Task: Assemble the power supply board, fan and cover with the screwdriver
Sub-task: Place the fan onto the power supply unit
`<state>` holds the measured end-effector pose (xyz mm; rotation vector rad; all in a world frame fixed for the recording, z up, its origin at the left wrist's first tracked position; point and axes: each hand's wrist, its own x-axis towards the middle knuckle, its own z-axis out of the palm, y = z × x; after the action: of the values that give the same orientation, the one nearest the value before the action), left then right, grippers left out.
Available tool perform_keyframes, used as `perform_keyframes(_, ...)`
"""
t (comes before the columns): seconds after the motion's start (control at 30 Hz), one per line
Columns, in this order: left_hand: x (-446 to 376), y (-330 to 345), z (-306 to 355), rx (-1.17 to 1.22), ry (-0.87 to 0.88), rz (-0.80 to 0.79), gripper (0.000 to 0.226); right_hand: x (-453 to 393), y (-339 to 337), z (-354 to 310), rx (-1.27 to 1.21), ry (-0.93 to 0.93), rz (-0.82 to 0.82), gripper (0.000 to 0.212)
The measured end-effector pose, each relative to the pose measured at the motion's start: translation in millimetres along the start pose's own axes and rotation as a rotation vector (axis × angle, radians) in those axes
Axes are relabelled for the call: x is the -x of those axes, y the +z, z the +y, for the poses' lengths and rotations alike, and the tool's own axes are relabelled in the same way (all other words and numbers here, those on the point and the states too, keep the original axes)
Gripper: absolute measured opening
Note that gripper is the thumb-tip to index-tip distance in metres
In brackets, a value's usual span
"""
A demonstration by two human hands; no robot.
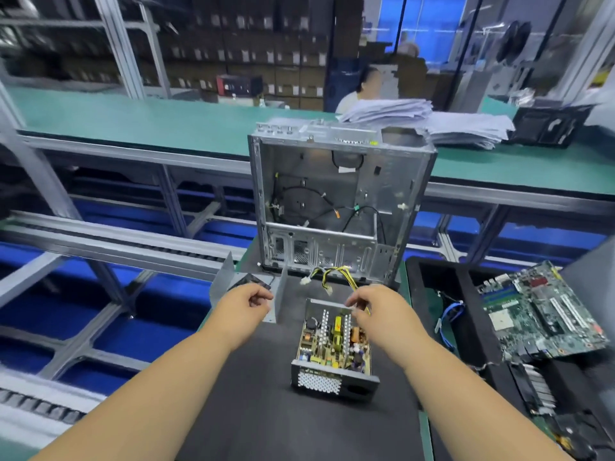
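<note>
The power supply board [335,341] lay in its open housing on the black mat [266,410]; the yellow cable bundle [339,274] was pinched by the right hand [372,307]; the left hand [246,301], curled, hovered empty beside the cover [279,296]; the wires should be routed clear before closing.

On the dark worktop [253,410] sits an open power supply [334,347], its board exposed. The right hand [374,306] pinches the yellow and black cable bundle [329,274] above its far end. The left hand [244,302], fingers curled, is at the bent metal cover [223,277] holding a fan [251,281]. Behind stands an open computer case [339,201]; a motherboard [539,311] lies to the right.
</note>
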<state>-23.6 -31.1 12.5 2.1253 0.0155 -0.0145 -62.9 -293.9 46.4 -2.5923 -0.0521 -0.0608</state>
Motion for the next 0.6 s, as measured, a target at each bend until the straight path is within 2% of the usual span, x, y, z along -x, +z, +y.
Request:
perform_keyframes(0.13,-2,5,-3,-0.135,-0.015,0.076,0.019,-14,-8,3,-0.033,-0.047,0.006,0.015)
perform_keyframes(0.27,-6,10,-16,-0.371,-0.053,0.089,0.041,-22,-7,6,-0.074,-0.049,-0.011,0.015)
perform_keyframes(0.37,-28,10,-21,-0.472,-0.123,0.082,0.056,-29,-5,8,-0.074,-0.034,-0.003,0.016)
perform_keyframes(0.53,-69,16,-24,-0.579,-0.199,0.015,0.058,-38,0,9,-0.082,0.007,-0.002,0.017)
perform_keyframes(0.6,-82,20,-30,-0.665,-0.224,-0.036,0.067,-41,0,8,-0.102,0.015,-0.002,0.016)
